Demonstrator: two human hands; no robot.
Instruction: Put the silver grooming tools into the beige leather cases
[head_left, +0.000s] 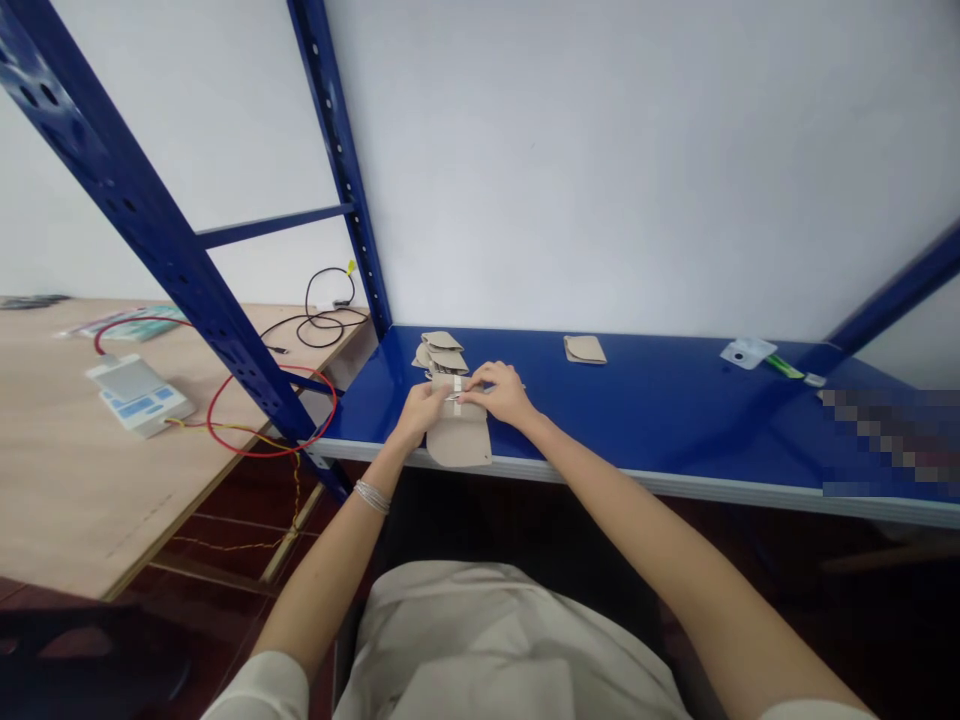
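Note:
A beige pouch (459, 440) lies near the front edge of the blue shelf, its rounded flap opened toward me and hanging slightly over the edge. A pale strip (457, 383) runs across its upper part. My left hand (421, 412) grips the pouch's left side, thumb on top. From the right, my right hand (501, 392) pinches at the strip with bent fingers; a small shiny bit shows between the fingertips, too small to name. Just behind the hands is a loose pile of similar beige pouches (441, 345). Another folded beige pouch (585, 349) rests further right.
The blue shelf (645, 415) has a metal front edge and blue uprights (330, 110). A white packet (747, 353) and a green-and-white item (784, 367) lie at the right. On the wooden table (60, 470) are a white device (141, 397), a red cable (271, 455) and a black cable (307, 320).

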